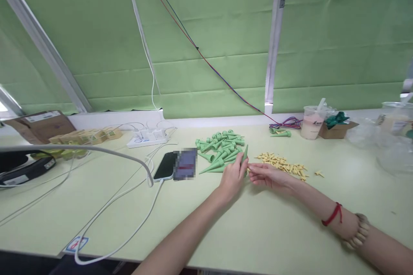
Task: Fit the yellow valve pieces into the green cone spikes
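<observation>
My left hand (232, 177) is closed around a green plastic spike (245, 153), its pointed end up and away from me. Close against it, my right hand (265, 176) pinches a small yellow plastic piece (248, 169) at the spike's lower end; the fingers hide most of that piece. Behind my left hand lies a heap of green spikes (221, 148), cone-shaped with wide open ends. Past my right hand is a spread of small yellow T-shaped pieces (284, 163), with a stray yellow piece (319, 174) to its right.
Left of the heap lie a phone (164, 166) on a white cable and a blurred dark rectangle (185, 164). A power strip (147, 138) stands behind. At the back right are a drink cup (312, 123), a small cardboard box (337, 130) and clear plastic containers (393, 154).
</observation>
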Demonstrator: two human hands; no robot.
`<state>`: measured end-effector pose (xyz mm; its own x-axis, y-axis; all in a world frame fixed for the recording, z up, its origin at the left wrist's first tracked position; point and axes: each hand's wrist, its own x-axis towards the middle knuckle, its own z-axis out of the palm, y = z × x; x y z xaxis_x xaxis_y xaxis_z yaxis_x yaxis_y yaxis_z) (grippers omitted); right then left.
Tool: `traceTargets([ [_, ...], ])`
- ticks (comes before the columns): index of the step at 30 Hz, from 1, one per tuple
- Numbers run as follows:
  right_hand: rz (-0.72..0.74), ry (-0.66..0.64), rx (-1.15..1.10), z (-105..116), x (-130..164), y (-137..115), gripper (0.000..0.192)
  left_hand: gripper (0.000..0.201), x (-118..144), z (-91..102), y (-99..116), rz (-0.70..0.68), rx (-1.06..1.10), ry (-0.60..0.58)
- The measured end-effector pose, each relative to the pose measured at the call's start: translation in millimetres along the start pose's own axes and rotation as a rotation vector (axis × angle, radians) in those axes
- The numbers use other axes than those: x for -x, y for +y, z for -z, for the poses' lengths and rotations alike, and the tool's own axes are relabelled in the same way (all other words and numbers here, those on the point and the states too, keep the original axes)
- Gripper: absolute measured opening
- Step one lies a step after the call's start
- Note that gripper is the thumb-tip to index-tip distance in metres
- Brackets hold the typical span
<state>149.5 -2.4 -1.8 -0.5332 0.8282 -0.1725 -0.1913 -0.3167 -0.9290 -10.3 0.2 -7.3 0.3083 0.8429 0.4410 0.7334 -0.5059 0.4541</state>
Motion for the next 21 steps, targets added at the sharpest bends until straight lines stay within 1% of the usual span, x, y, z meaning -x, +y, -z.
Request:
traceTargets([
  [2, -0.016, -0.028, 0.075, 7, -2, 3, 0.025, 0.042, 1, 1.2, -1, -0.036, -0.027, -0.029],
  [4, -0.002, -0.006, 0.191, 10, -3, 7, 0.031, 0.038, 2, 1.2, -1, -0.101, -0.091, -0.064],
  [5, 0.031, 0.012, 0.259, 9, -3, 9, 0.034, 0.037, 2, 1.1, -2, -0.152, -0.155, -0.076],
  [7, 0.143, 0.051, 0.4, 6, -2, 11, 0.037, 0.039, 1, 1.3, -5, -0.234, -0.257, -0.059],
  [9, 0.254, 0.077, 0.506, 1, 0, 12, 0.038, 0.04, -1, 2.8, -8, -0.268, -0.28, -0.016],
  [10, 0.277, 0.074, 0.519, -1, 1, 11, 0.038, 0.04, -3, 4.2, -9, -0.275, -0.263, 0.008],
  [11, 0.272, 0.06, 0.502, -2, 3, 11, 0.037, 0.039, -4, 5.7, -10, -0.265, -0.227, 0.044],
  [13, 0.208, 0.023, 0.4, -3, 6, 9, 0.038, 0.036, -6, 8.6, -9, -0.218, -0.099, 0.142],
  [15, 0.121, -0.011, 0.232, -2, 9, 8, 0.041, 0.033, -6, 9.5, -5, -0.18, 0.038, 0.245],
  [16, 0.082, -0.031, 0.14, -1, 10, 7, 0.043, 0.032, -5, 9.0, -3, -0.176, 0.073, 0.271],
  [18, 0.031, -0.073, -0.01, 0, 12, 6, 0.041, 0.03, -2, 6.5, 1, -0.194, 0.144, 0.272],
  [19, 0.015, -0.09, -0.051, 1, 13, 5, 0.036, 0.029, -1, 5.0, 3, -0.212, 0.175, 0.248],
  [21, -0.016, -0.092, -0.055, 2, 14, 4, 0.026, 0.027, 2, 2.6, 4, -0.241, 0.24, 0.176],
])
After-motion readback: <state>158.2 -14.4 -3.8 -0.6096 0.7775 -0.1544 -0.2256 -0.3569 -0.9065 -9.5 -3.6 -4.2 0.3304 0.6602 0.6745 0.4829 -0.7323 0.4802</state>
